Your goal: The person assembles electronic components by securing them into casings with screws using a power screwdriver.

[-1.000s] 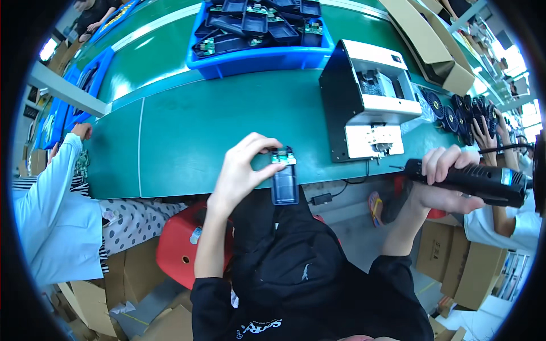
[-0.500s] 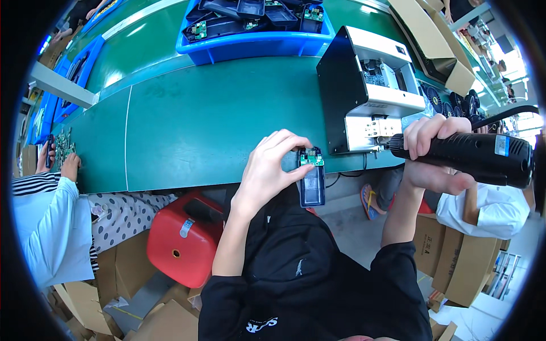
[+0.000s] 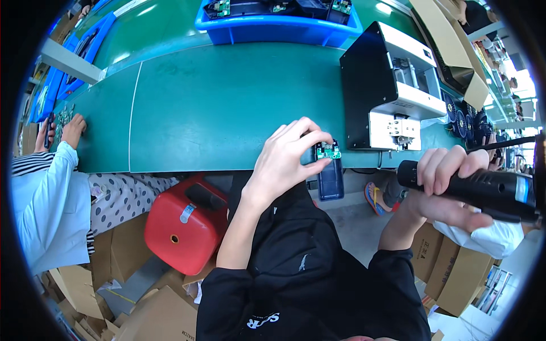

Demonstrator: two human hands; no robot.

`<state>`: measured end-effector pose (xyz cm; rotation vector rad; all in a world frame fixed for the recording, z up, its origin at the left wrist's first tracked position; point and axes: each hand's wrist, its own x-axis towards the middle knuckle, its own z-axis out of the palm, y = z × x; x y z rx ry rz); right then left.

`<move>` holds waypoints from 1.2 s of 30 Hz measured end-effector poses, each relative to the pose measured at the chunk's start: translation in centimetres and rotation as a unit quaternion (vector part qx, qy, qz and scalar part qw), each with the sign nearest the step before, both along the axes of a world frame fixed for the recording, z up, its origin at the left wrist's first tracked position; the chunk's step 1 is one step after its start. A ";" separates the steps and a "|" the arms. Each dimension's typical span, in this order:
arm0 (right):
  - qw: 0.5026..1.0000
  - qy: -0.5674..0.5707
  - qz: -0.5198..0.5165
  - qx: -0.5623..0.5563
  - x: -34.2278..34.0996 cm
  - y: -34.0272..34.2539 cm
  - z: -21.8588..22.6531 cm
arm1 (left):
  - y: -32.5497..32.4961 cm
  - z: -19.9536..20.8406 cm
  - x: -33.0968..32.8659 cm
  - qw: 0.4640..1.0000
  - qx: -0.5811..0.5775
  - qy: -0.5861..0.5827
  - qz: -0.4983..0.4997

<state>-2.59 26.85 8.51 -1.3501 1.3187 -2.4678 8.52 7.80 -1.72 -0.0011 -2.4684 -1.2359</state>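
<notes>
The left hand (image 3: pixel 290 156) pinches the upper end of one dark plastic housing (image 3: pixel 331 184) between thumb and fingertips, near its green circuit board (image 3: pixel 328 151); the grip is narrow, just the thickness of this part. The housing appears across the front edge of the green workbench (image 3: pixel 239 102), its lower end without support, so I think it could slip and drop to the floor if the pinch becomes loose. The thumb lies close to the board, and too much pressure there may strain it; whether the board is fixed, I cannot tell. The right hand (image 3: pixel 446 182) has its fingers closed around one black corded electric screwdriver (image 3: pixel 497 190), its front end toward the housing and apart from it. A careless swing, or a pull of the one cable (image 3: pixel 500 145), could bring this tool against the board or the left fingers. In number, I count one screw feeder (image 3: pixel 372 102), one red stool (image 3: pixel 182 227), and, in the one blue bin (image 3: pixel 284 29) behind the bench's middle, three visible boards; the housings there overlap and are cut off, so I cannot count them.
</notes>
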 end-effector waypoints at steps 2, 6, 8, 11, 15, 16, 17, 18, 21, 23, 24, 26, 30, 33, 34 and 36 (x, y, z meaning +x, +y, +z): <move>0.999 0.022 0.027 -0.020 1.1 -1.4 -0.1 | 0.0 0.0 0.0 1.000 0.002 0.007 0.011; 0.996 0.021 0.088 -0.015 0.8 -3.7 -2.2 | -0.2 0.0 0.0 1.000 0.010 0.015 0.012; 0.996 0.026 0.091 -0.007 0.8 -4.4 -3.2 | -0.2 0.0 0.0 1.000 0.014 0.018 0.012; 0.995 0.036 0.092 0.009 1.0 -5.2 -4.1 | -0.2 0.0 0.0 1.000 0.011 0.027 0.005; 0.994 0.083 0.053 0.054 1.3 -5.9 -4.8 | -0.3 -0.3 0.0 0.999 0.014 0.040 0.004; 0.994 0.082 0.050 0.058 1.3 -6.0 -4.9 | -0.3 -0.3 0.0 0.999 0.016 0.040 0.005; 0.994 0.081 0.047 0.062 1.3 -6.0 -5.0 | -0.3 -0.3 0.0 0.999 0.017 0.037 0.005; 0.994 0.081 0.044 0.066 1.2 -6.0 -5.1 | -0.3 -0.3 0.0 0.999 0.017 0.034 0.004; 0.993 0.085 0.058 0.064 1.1 -6.0 -4.9 | -0.3 -0.4 0.0 0.999 0.019 0.033 0.003; 0.992 0.087 0.066 0.063 1.1 -6.0 -4.9 | -0.3 -0.5 0.0 0.999 0.019 0.036 -0.003; 0.993 0.084 0.062 0.063 1.2 -6.1 -5.0 | -0.3 -0.5 0.0 0.999 0.020 0.036 -0.002; 0.993 0.079 0.054 0.063 1.2 -6.1 -5.1 | -0.2 -0.5 0.0 0.999 0.023 0.038 -0.003; 0.994 0.075 0.043 0.065 1.4 -6.1 -5.4 | -0.2 -0.6 -0.1 0.998 0.029 0.051 -0.001; 0.994 0.076 0.046 0.066 1.4 -6.2 -5.4 | -0.4 -0.5 0.0 0.997 0.053 0.046 -0.009; 0.994 0.076 0.048 0.067 1.4 -6.3 -5.3 | -0.4 -0.4 0.0 0.996 0.077 0.036 -0.020; 0.994 0.076 0.045 0.068 1.4 -6.4 -5.3 | -0.3 -0.2 0.0 0.994 0.101 0.023 -0.030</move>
